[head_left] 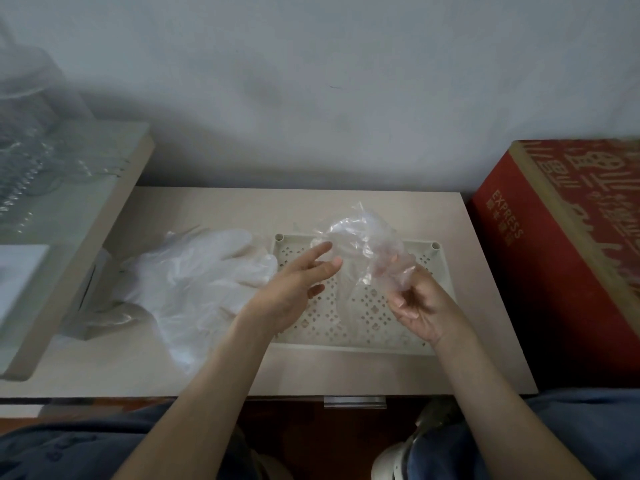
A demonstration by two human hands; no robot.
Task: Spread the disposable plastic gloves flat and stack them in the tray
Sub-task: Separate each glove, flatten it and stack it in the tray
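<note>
A cream perforated tray lies on the beige tabletop, right of centre. My right hand holds a crumpled clear plastic glove up over the tray, fingers curled round its lower end. My left hand hovers over the tray's left part with fingers stretched out, fingertips close to the held glove's left edge; whether they touch it is unclear. A heap of translucent white gloves lies on the table left of the tray. At least one flat clear glove seems to lie in the tray, hard to make out.
A red cardboard box stands against the table's right side. On the left a raised shelf carries clear plastic items. A grey wall runs behind the table. My knees sit below the table's front edge.
</note>
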